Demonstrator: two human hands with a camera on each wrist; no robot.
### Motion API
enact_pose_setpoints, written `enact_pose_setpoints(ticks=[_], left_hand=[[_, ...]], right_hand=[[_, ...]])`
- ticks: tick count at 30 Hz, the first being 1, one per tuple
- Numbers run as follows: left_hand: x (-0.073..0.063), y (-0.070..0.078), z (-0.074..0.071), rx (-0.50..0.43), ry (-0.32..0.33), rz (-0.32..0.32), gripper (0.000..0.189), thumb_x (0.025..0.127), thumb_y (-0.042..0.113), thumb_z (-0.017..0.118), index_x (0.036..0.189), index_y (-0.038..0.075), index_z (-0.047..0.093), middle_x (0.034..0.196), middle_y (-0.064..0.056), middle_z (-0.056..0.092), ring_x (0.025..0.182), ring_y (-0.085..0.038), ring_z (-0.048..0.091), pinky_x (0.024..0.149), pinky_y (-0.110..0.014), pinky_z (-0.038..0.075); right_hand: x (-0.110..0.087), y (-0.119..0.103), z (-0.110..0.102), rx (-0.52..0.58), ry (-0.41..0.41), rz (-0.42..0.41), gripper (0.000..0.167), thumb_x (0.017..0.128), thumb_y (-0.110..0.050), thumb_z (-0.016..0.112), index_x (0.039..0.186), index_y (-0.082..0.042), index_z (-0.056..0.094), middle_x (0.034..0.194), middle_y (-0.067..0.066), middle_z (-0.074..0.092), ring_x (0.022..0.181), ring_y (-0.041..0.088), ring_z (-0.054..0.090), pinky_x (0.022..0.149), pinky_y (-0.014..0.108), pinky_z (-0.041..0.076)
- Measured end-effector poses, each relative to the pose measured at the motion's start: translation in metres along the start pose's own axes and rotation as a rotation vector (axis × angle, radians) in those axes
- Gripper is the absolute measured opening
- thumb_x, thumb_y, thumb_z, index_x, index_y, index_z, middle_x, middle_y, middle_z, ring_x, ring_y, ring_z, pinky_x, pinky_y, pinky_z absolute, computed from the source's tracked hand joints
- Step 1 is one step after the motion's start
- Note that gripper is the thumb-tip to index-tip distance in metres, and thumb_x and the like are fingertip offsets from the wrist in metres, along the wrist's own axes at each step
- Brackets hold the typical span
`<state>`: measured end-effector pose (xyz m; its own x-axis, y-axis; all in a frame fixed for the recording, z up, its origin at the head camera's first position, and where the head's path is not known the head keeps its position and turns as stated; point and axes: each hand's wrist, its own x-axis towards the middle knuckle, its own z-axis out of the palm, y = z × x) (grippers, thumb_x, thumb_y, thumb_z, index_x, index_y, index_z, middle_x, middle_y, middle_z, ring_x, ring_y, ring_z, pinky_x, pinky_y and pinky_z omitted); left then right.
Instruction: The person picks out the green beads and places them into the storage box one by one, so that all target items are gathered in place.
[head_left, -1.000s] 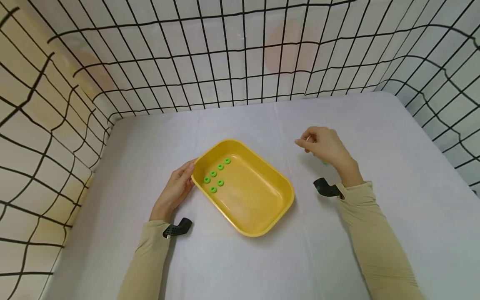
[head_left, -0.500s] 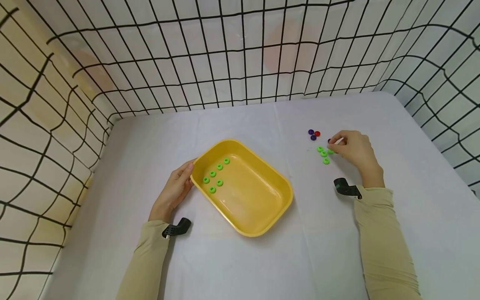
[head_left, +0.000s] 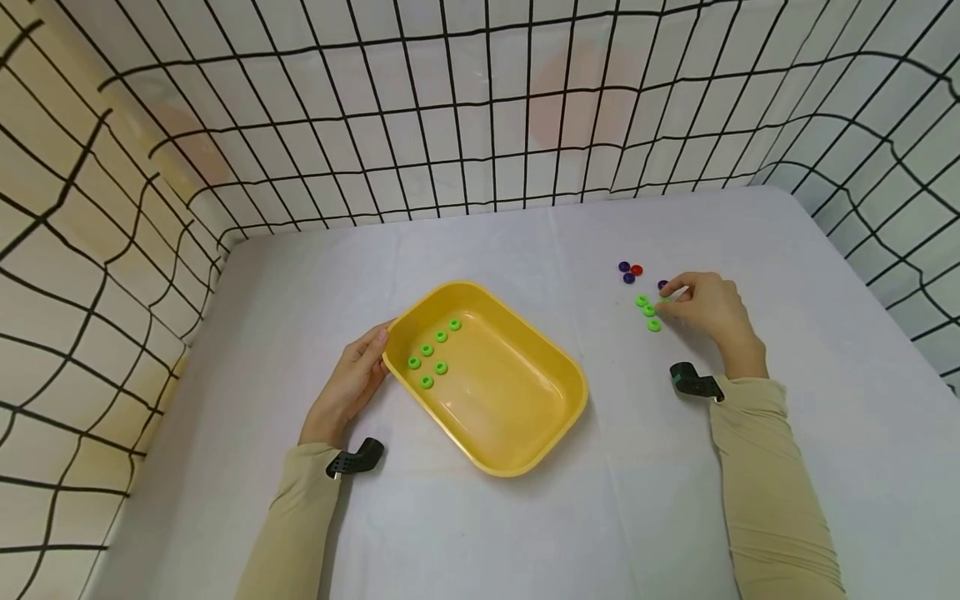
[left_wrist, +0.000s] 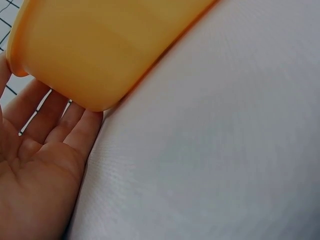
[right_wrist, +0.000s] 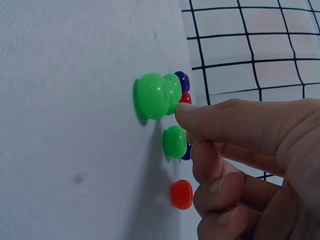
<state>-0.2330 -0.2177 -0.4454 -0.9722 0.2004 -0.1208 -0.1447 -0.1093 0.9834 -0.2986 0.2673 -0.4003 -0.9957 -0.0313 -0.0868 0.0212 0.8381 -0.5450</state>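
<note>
In the head view my left hand point(head_left: 352, 379) holds the corner of a yellow tray point(head_left: 517, 400), thumb at the rim. The left wrist view shows its fingers point(left_wrist: 75, 125) against the outer wall. Several green ring-shaped beads point(head_left: 427, 350) lie inside at the left end. My right hand point(head_left: 708, 312) is low over the table, thumb and index finger spread around a green bead point(right_wrist: 174, 142). I cannot tell whether they pinch it. Other green beads point(head_left: 648, 311) sit just left of the fingertips. In the right wrist view the remaining fingers are curled in.
Dark purple beads point(head_left: 628, 278) and a red bead point(head_left: 637, 270) lie behind the green ones. Near the right fingers is an orange-red bead point(right_wrist: 182, 194). Black wire grid panels point(head_left: 491, 125) border the white-covered table point(head_left: 487, 242) at the back and sides.
My right hand has moved rightward from near the tray side, uncovering the purple, red and green beads, then slightly down to a green bead. The left hand and tray stay put.
</note>
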Motion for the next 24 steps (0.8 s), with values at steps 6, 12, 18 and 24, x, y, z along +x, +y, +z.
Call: enact_pose_setpoints(ticks=[6, 12, 18, 24], left_hand=[[0.0005, 0.0014, 0.0007, 0.002, -0.003, -0.005, 0.062, 0.105, 0.037, 0.045, 0.147, -0.008, 0.036, 0.134, -0.003, 0.05, 0.113, -0.01, 0.051, 0.098, -0.016, 0.048], [0.0004, 0.0009, 0.0007, 0.002, -0.003, 0.001, 0.061, 0.105, 0.037, 0.045, 0.146, -0.009, 0.036, 0.128, 0.002, 0.053, 0.111, -0.009, 0.052, 0.097, -0.016, 0.048], [0.0003, 0.0001, 0.0008, -0.004, -0.001, 0.003, 0.062, 0.105, 0.037, 0.045, 0.146, -0.009, 0.037, 0.128, 0.002, 0.053, 0.111, -0.009, 0.052, 0.097, -0.016, 0.048], [0.0004, -0.0002, -0.0004, 0.001, -0.001, 0.002, 0.061, 0.106, 0.037, 0.044, 0.146, -0.008, 0.037, 0.131, 0.0, 0.052, 0.113, -0.01, 0.052, 0.097, -0.016, 0.048]], right_hand=[[-0.0001, 0.0056, 0.0021, -0.001, 0.006, 0.007, 0.03, 0.086, -0.02, 0.07, 0.107, 0.001, 0.068, 0.08, 0.01, 0.058, 0.078, 0.028, 0.046, 0.061, 0.033, 0.034], [-0.0004, 0.0082, 0.003, -0.007, 0.008, 0.013, 0.031, 0.086, -0.021, 0.071, 0.107, 0.002, 0.067, 0.08, 0.01, 0.059, 0.077, 0.028, 0.047, 0.062, 0.034, 0.034], [0.0008, 0.0083, 0.0032, -0.004, 0.006, 0.026, 0.031, 0.087, -0.021, 0.07, 0.107, 0.002, 0.067, 0.079, 0.008, 0.059, 0.077, 0.027, 0.047, 0.062, 0.033, 0.035], [0.001, 0.006, 0.0046, 0.002, 0.006, 0.041, 0.03, 0.088, -0.022, 0.069, 0.108, 0.0, 0.066, 0.08, 0.008, 0.06, 0.083, 0.03, 0.048, 0.063, 0.033, 0.035]])
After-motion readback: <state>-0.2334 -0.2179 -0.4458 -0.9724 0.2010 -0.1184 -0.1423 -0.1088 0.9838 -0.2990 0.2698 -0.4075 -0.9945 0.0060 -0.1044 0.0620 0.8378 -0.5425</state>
